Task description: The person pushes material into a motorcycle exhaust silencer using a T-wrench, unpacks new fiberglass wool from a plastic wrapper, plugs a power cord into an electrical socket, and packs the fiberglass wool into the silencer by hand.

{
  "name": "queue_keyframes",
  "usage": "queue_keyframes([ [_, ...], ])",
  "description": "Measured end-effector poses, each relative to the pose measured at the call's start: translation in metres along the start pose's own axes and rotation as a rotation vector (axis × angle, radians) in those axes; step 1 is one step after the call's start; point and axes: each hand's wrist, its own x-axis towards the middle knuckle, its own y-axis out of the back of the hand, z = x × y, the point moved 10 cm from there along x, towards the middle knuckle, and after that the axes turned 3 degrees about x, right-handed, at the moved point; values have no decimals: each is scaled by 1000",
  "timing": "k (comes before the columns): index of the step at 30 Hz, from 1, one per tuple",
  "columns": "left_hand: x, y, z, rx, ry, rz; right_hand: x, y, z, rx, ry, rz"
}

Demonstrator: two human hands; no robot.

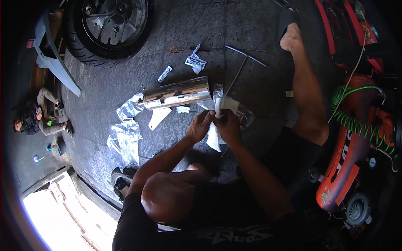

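Observation:
My left hand (202, 124) and my right hand (227, 124) are closed on a folded white sheet (213, 138), cloth or paper, one hand on each side of it, with its lower end hanging down. Beneath and behind my right hand lies a clear plastic bag with printed white contents (234, 107). Just beyond my hands a shiny metal exhaust silencer (175, 93) lies on the floor, with a white flat plate (157, 118) below it. A steel T-handle wrench (246, 56) lies farther forward, its shaft pointing toward my hands.
Plastic wrapping (124, 144) and small packets (195, 60) lie around. A wheel (109, 29) is at top left. A person (44, 113) sits at far left beside a grey panel (54, 62). A red compressor (337, 175) with a green coiled hose (356, 113) stands at right, near my leg.

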Motion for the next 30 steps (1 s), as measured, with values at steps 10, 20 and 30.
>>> queue_keyframes([
  [10, 26, 25, 119, 1210, -527, 321, 10, 9, 48, -82, -118, 88],
  [20, 74, 19, 103, 1441, -530, -99, 15, 29, 77, -390, 39, 280],
  [30, -43, 136, 171, 1182, -595, 74, 19, 33, 47, -312, 224, 335],
])
